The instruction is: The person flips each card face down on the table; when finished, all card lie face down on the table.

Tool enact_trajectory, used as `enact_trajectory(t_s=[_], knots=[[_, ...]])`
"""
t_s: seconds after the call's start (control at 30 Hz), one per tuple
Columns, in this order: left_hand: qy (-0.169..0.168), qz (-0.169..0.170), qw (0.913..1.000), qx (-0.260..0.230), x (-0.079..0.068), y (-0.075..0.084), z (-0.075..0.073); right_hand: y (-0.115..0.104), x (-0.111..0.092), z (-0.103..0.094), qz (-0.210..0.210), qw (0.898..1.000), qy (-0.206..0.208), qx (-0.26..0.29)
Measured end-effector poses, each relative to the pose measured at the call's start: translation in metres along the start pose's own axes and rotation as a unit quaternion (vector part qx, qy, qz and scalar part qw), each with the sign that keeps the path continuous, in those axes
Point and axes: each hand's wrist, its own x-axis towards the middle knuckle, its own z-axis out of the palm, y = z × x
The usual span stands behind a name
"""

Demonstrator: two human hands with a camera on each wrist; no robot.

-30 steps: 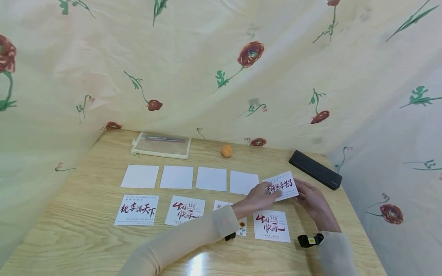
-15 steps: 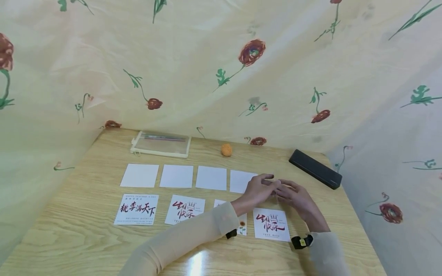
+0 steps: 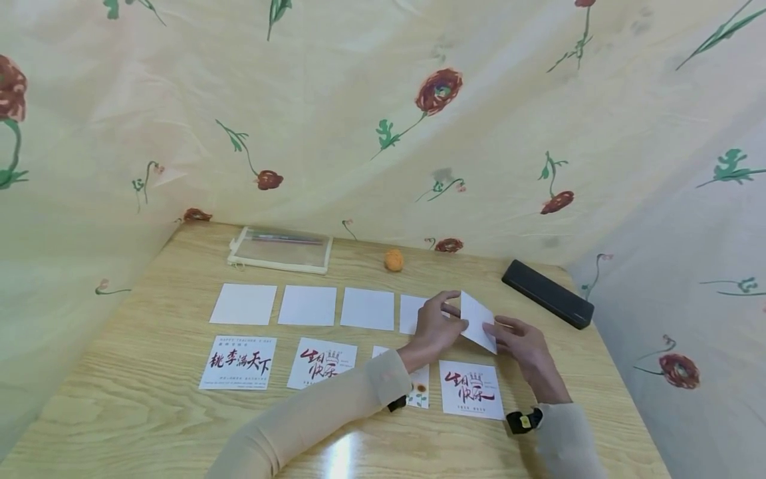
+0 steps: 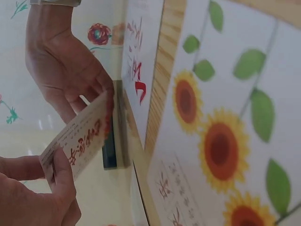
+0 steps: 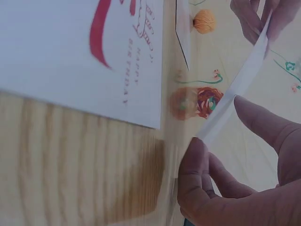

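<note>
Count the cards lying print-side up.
4, left to right in the near row: Teacher's Day card, birthday card, sunflower card partly behind the left sleeve, second birthday card. More may be hidden.

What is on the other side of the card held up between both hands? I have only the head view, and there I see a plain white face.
Observer: In the left wrist view, the held card shows red writing on that side.
Operator: Thank you. For me, the left sleeve covers part of the sunflower card. How many flowers are there, please?
Observer: The left wrist view shows three sunflowers, the lowest one cut off by the picture's edge.
Operator: And the rightmost printed card has small printing, which I cannot read.
Observer: In the right wrist view, two of its words read HAPPY BIRTHDAY.
</note>
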Motion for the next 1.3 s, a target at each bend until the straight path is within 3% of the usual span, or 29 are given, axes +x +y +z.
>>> enact_trajectory(t_s=[0.2, 0.3, 0.6, 0.83, 1.3], knots=[[0.005, 0.044, 0.9976, 0.052, 0.002, -0.005, -0.005, 0.002, 0.001, -0.006, 0.004, 0.999, 0.038, 0.013], [0.003, 0.051, 0.9963, 0.07, 0.003, -0.006, -0.006, 0.001, 0.002, -0.008, 0.003, 0.999, 0.048, 0.01], [-0.03, 0.026, 0.9905, 0.131, 0.001, -0.005, -0.002, 0.002, 0.009, -0.014, -0.001, 0.996, 0.089, -0.026], [-0.075, 0.001, 0.9866, 0.144, -0.003, -0.006, 0.004, 0.004, 0.015, -0.017, -0.008, 0.995, 0.095, -0.037], [-0.091, -0.021, 0.9781, 0.186, -0.002, -0.004, 0.007, 0.01, 0.016, -0.015, -0.016, 0.994, 0.099, -0.045]])
